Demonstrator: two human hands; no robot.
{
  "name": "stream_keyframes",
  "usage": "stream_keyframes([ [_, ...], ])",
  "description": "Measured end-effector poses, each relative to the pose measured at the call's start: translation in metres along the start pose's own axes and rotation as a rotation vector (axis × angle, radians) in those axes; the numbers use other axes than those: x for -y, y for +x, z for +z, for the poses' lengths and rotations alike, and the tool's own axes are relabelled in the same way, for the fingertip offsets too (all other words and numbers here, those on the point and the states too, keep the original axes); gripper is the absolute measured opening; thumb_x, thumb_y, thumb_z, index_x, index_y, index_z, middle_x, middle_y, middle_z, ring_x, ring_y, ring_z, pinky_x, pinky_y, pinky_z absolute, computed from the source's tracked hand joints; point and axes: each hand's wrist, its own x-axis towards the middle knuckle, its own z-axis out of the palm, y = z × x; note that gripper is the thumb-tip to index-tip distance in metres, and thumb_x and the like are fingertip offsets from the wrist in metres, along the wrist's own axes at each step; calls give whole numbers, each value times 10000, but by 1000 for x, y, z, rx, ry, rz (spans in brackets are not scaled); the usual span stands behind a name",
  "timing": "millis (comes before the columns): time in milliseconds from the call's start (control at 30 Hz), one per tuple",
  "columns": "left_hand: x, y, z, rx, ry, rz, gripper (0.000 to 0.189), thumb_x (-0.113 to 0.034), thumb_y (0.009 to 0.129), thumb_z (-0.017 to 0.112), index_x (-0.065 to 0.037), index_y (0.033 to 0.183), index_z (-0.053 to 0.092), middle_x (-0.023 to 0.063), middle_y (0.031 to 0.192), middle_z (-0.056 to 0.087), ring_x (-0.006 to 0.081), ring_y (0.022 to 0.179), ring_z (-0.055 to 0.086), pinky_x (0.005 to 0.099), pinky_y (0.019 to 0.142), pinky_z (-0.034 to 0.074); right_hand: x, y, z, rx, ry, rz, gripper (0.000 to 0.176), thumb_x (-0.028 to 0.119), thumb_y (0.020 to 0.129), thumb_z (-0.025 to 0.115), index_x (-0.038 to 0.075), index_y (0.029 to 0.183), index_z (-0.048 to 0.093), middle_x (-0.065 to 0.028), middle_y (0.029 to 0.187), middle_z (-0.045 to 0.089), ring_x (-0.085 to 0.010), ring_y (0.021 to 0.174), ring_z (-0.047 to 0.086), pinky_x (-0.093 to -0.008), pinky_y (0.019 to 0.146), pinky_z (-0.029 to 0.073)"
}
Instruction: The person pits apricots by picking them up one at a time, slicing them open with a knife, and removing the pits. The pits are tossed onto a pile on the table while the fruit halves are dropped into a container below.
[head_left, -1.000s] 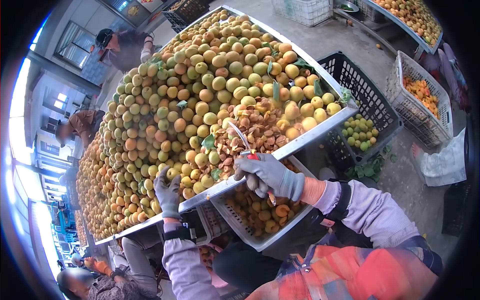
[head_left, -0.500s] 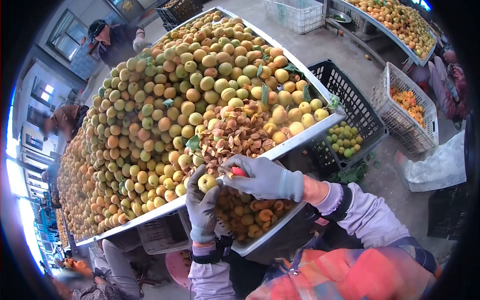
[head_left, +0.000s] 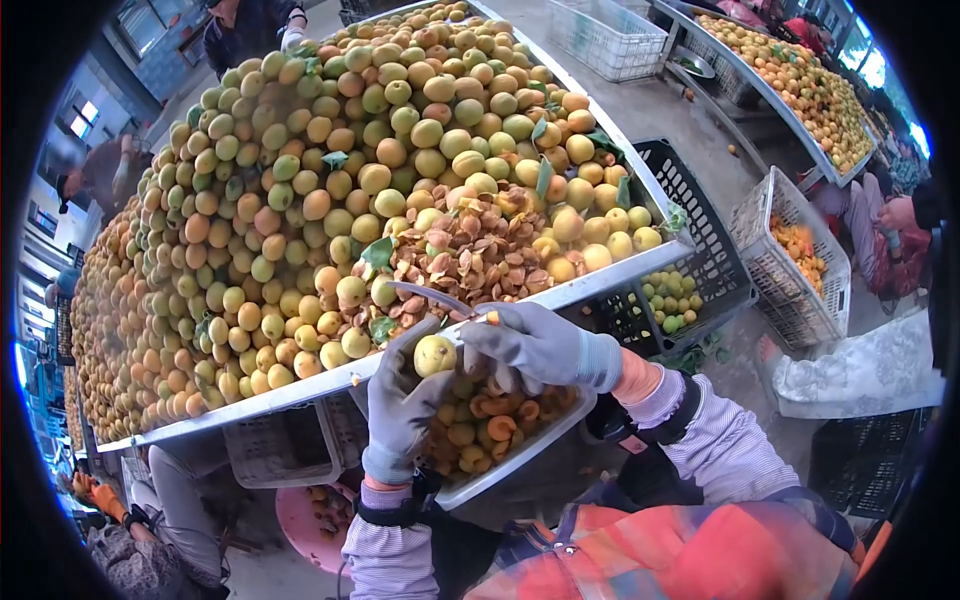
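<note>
My left hand, in a grey glove, holds a yellow-green fruit between thumb and fingers. In my gloved right hand is a knife, its curved blade pointing left over the table rim. The two hands are close together just in front of that rim. A pile of brown pits lies on the table beyond them, among heaped yellow, green and orange fruit. Below my hands, a crate holds halved and whole fruit.
Black crate with green fruit at the right; white crate with orange pieces beyond. Another fruit table stands at the upper right. Pink basin at the lower left. People work at the upper left, lower left and right.
The view has shifted. The knife blade, earlier angled toward the fruit, now shows fully and points left above it. My left hand still holds the fruit.
</note>
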Motion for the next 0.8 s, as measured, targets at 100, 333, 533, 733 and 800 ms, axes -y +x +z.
stream_keyframes([
  [100, -1, -2, 1, -7, 66, 22, 479, 44, 785, 565, 47, 1245, 432, 107, 1151, 546, 169, 1027, 550, 286, 902, 444, 4, 0, 2, 52, -27, 39, 423, 508, 887, 487, 91, 851, 553, 5, 616, 519, -68, 483, 502, -205, 385, 381],
  [333, -2, -3, 3, 28, 97, -18, 445, 48, 788, 567, 42, 1219, 458, 94, 1120, 556, 159, 1011, 551, 282, 887, 443, -10, 3, 4, 73, -50, 112, 469, 536, 875, 486, 74, 918, 550, -4, 662, 536, -79, 482, 511, -202, 396, 403],
  [533, 2, -2, 2, 7, 81, -26, 479, 59, 770, 619, 36, 1221, 459, 73, 1085, 554, 122, 978, 543, 245, 844, 441, 5, -2, 2, 71, -64, 143, 479, 540, 869, 492, 66, 911, 555, -5, 663, 541, -83, 480, 513, -205, 395, 407],
  [733, 0, -2, 3, 25, 35, -71, 468, 46, 780, 620, 35, 1220, 461, 67, 1089, 552, 124, 982, 543, 253, 858, 441, 3, -3, 0, 118, -42, 171, 488, 550, 861, 498, 68, 920, 542, -4, 723, 554, -81, 507, 523, -205, 401, 419],
  [800, 1, -3, 5, 14, 105, -50, 441, 31, 786, 582, 43, 1213, 470, 95, 1116, 563, 158, 999, 556, 292, 893, 442, 1, -3, 2, 103, -77, 182, 492, 555, 859, 498, 69, 930, 537, -3, 738, 556, -79, 516, 525, -205, 401, 419],
])
